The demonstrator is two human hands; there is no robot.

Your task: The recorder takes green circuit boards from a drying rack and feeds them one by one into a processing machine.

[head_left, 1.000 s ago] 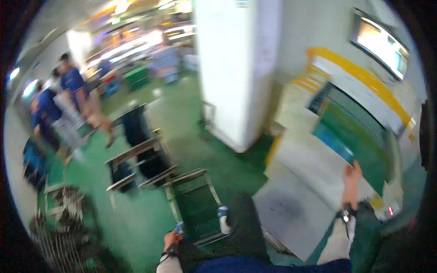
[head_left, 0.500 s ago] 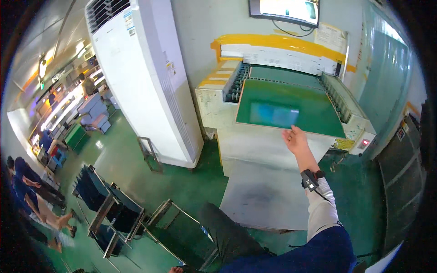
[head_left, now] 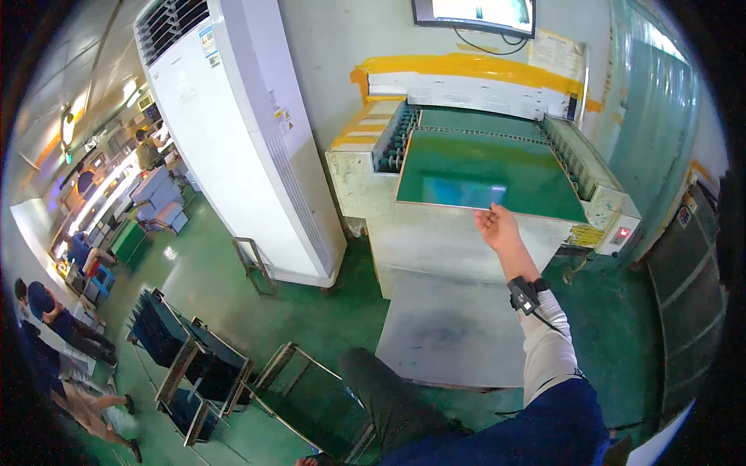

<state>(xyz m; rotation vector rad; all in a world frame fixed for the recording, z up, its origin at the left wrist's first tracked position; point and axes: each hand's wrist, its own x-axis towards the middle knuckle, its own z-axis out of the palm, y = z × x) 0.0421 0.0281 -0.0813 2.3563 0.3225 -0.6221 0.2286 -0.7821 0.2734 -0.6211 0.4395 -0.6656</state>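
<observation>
A large green panel [head_left: 482,167] with a pale rim lies flat on the roller bed of a cream-coloured machine [head_left: 435,241]. At the middle of the panel's front edge is my right hand [head_left: 498,228], its fingers loosely bent and a little apart. The fingertips reach the edge; no grip on it shows. A second green panel [head_left: 478,119] lies farther in, behind the first. Down at the lower edge, beside a low metal rack [head_left: 311,400], a small bit of skin shows that may be my left hand [head_left: 308,461]; its fingers are mostly cut off.
Rows of rollers [head_left: 402,140] flank the panel. A tall white air conditioner [head_left: 241,147] stands left of the machine. Another rack [head_left: 186,365] with dark panels is at lower left. A grey sheet [head_left: 451,334] slopes below the machine. Several people are at far left.
My right hand stays at the panel's front edge, and the front panel looks slightly farther in. The whole view has shifted a little. People at far left have moved.
</observation>
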